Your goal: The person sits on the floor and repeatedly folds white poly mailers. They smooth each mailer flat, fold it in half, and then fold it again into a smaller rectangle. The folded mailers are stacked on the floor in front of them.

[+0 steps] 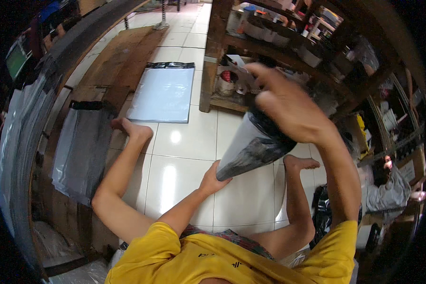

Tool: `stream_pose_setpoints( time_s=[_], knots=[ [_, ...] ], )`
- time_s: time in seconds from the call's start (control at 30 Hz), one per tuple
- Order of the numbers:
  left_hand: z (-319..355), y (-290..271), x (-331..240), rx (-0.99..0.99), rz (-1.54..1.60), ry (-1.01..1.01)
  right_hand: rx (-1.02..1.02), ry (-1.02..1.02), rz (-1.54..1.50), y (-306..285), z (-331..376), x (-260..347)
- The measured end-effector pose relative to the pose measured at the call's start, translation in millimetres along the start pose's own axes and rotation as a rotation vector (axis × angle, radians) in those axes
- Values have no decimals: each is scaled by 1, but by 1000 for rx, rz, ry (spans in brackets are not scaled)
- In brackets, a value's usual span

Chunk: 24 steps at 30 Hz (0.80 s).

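Right hand gripped the top of a rolled grey plastic bag; left hand clasped the roll's lower end.

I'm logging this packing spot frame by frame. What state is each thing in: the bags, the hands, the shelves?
Rolled grey plastic bag: rolled into a tube, held off the floor, tilted.
Left hand: gripping the roll's lower end.
Right hand: closed over the roll's upper end.
Flat white bag: lying flat on the tiled floor, unrolled.
Pile of grey bags: stacked flat on the wooden boards.
Shelves: full of containers.
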<state>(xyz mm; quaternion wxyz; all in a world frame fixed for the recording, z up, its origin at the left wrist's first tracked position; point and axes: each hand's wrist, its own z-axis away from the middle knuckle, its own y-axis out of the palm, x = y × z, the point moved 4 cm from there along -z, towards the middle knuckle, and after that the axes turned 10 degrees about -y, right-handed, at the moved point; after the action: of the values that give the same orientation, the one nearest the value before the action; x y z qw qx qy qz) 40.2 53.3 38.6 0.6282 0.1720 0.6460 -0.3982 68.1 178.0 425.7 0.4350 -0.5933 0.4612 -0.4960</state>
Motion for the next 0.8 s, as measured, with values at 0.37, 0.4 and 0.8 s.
stream_pose_setpoints(
  time_s=[0.37,0.4,0.8],
  knots=[
    [0,-13,3,31,-39,-3,-429,28,-496,10,16,-40],
    [-2,-10,8,48,-42,6,-606,52,-668,16,39,-58],
    [52,-15,-21,390,-621,-197,-624,842,-1554,376,130,-17]
  ],
)
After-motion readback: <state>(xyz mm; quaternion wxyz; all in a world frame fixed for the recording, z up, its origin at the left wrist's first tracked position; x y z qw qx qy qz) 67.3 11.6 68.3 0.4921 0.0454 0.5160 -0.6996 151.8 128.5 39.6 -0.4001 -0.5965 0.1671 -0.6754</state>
